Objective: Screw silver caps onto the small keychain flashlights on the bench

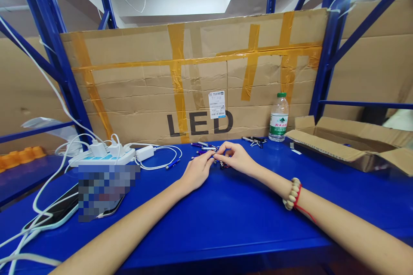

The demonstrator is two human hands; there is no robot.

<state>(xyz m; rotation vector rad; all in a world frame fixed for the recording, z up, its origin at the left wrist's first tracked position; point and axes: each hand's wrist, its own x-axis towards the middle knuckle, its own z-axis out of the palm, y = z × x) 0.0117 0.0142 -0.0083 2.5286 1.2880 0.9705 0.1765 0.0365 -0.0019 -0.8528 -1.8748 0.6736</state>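
Observation:
Both my hands reach to the middle of a blue table, at a small heap of pen-like items in purple and silver. My left hand has its fingers curled, the fingertips pinching a small thin piece at the heap's near edge. My right hand is also curled, thumb and forefinger pinched on a small dark part I cannot make out. The two hands nearly touch. A beaded bracelet with a red string sits on my right wrist.
A taped cardboard sheet marked LED stands behind. A water bottle and an open cardboard box are at right. A power strip with white chargers and cables and a phone lie at left. Blue rack posts flank the table.

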